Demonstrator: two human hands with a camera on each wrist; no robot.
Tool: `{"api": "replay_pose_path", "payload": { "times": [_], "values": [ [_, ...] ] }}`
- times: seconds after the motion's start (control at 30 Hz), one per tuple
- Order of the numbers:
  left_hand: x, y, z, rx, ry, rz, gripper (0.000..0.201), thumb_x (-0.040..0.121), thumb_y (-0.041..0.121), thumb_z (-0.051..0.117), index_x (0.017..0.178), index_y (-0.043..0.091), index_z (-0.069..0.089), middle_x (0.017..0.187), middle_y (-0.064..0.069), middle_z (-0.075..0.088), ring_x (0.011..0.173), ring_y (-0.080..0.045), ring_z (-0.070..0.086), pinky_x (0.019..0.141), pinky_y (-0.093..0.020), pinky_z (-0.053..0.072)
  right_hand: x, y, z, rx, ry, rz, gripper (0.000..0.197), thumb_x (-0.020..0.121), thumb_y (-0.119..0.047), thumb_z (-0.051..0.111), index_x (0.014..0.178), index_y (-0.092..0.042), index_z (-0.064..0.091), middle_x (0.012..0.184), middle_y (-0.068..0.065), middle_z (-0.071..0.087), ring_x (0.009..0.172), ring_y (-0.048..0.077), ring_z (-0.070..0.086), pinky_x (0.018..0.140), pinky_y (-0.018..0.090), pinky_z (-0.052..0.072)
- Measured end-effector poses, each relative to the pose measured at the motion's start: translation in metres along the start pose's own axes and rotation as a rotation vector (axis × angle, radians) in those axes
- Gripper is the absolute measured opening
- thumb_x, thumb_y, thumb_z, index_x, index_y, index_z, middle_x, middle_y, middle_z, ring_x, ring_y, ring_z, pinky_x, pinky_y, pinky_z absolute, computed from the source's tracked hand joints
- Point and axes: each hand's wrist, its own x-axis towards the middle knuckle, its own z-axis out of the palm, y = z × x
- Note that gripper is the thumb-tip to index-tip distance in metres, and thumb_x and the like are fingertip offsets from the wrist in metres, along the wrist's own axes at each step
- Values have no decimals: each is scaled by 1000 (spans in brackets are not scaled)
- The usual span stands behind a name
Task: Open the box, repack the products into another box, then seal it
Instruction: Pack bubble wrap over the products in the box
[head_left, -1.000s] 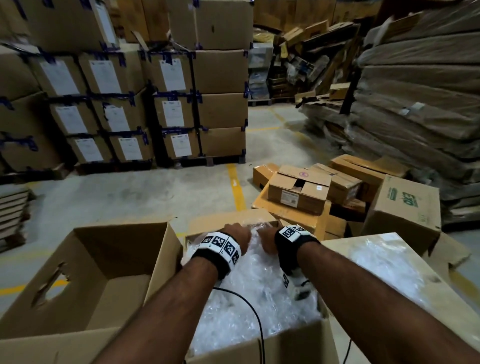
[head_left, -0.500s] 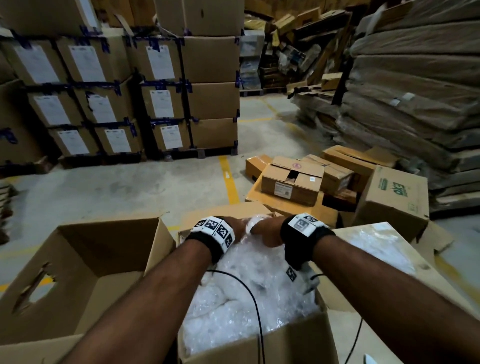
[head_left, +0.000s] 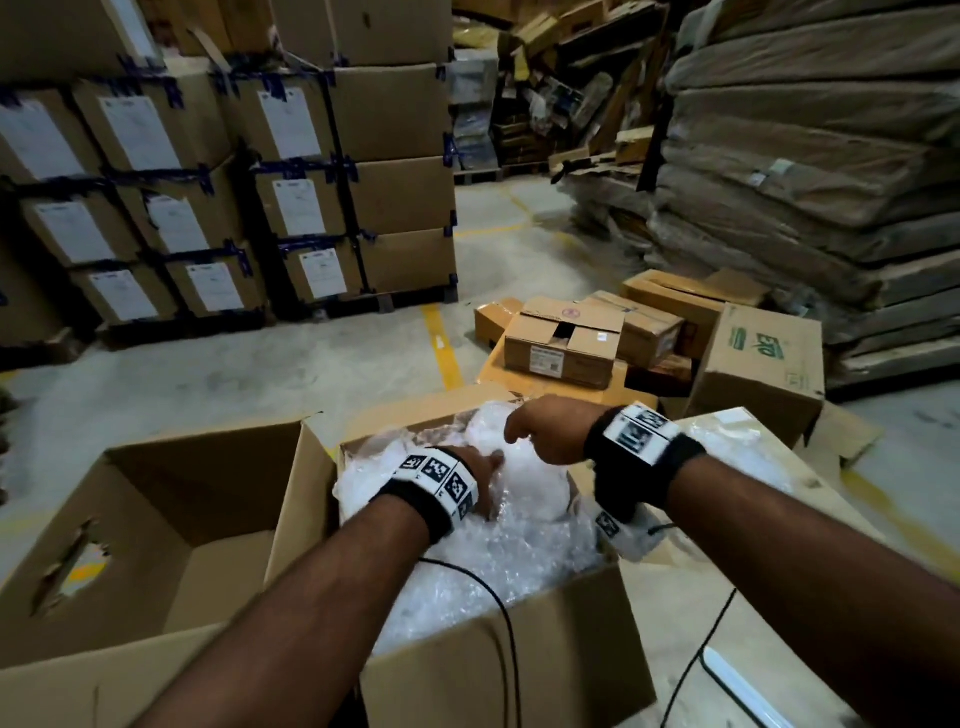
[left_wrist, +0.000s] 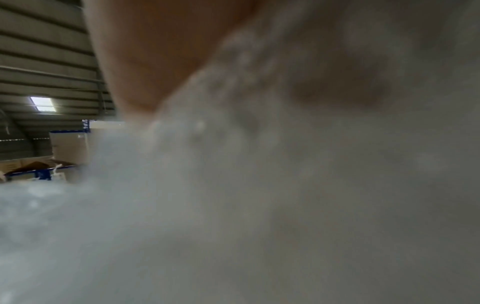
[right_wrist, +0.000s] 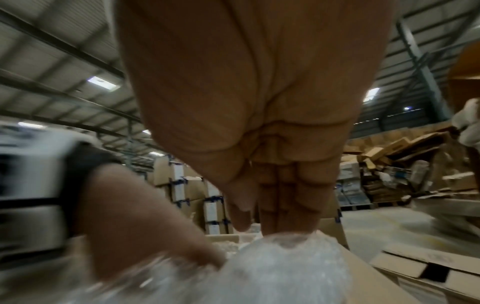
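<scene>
Open cardboard box (head_left: 545, 654) holds bubble-wrapped products. Left hand (head_left: 480, 480) lies on a rounded bubble-wrapped bundle (head_left: 524, 483), fingers reaching its near-left side; whether they grip cannot be told. Right hand (head_left: 545, 428), fingers straight and close together, touches the bundle's top. A second, open cardboard box (head_left: 171, 519) stands just left of the left hand.

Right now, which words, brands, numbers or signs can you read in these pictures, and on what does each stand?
No text can be quoted with certainty.
Green logo on the brown box, right: blurred, unreadable.
White paper sheets on the stacked boxes: print too small.
Red round stamp and white sticker on the small box: too small.
Wristbands: black-and-white square patterns, no words.
</scene>
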Motion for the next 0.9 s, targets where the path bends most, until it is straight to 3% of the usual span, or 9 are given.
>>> {"api": "replay_pose_path", "payload": {
  "times": [0.07,0.17,0.23,0.33,0.4,0.47,0.67,0.77,0.9],
  "values": [
    [3,-3,0,4,-6,-15,99,78,51,70,153,24,12,146,-16,41,130,-32,46,105,-44,41,-27,-5,12,52,28,-27,42,99,-18,46,140,-24,47,142,4,50,128,21,48,103,32,40],
    [0,-11,-8,-16,-71,-15,105,76,65,65,153,33,1,160,-10,15,145,-30,22,117,-46,23,-55,-13,50,9,-183,-30,67,93,-61,42,151,-32,22,157,9,24,140,29,31,114,44,29],
    [-6,-23,-19,-60,-121,-28,100,75,74,58,152,41,4,162,0,2,149,-27,7,120,-44,11,-57,-14,71,-81,-240,-20,77,86,-76,34,150,-34,22,158,15,17,141,36,26,116,47,24],
    [-15,-33,-48,-144,-106,-6,75,78,70,58,144,40,37,155,2,33,141,-24,34,117,-42,25,-50,-13,85,-89,-291,-9,83,82,-82,26,147,-31,28,152,17,26,138,39,31,113,49,27],
    [-20,-28,-67,-240,29,62,45,89,45,62,128,23,61,132,-2,60,120,-23,56,106,-35,41,-47,-12,88,-78,-316,-4,88,79,-86,23,147,-30,29,151,16,30,137,38,33,113,50,28],
    [-21,-19,-82,-275,136,109,31,92,28,60,120,16,67,120,-3,67,110,-21,62,99,-31,46,-46,-11,91,-74,-315,-7,92,77,-89,21,147,-29,29,153,16,29,138,37,33,112,49,28],
    [12,-5,-63,-60,-51,-13,63,93,41,58,149,24,34,153,0,36,140,-23,36,116,-35,25,-58,-6,107,-24,-204,-53,103,70,-93,12,150,-30,19,159,15,14,144,36,22,116,50,22],
    [25,-4,-58,-54,-32,-33,67,94,46,53,150,19,29,154,-5,34,139,-26,37,115,-39,28,-61,-5,113,-4,-172,-61,110,66,-96,11,152,-27,14,161,14,6,148,32,12,119,47,14],
    [41,0,-59,-100,22,-6,76,88,54,55,150,25,22,153,-9,36,135,-30,42,110,-46,34,-62,-6,116,-11,-136,-97,119,63,-97,8,153,-20,14,161,16,3,149,31,7,120,47,10]
  ]
}}
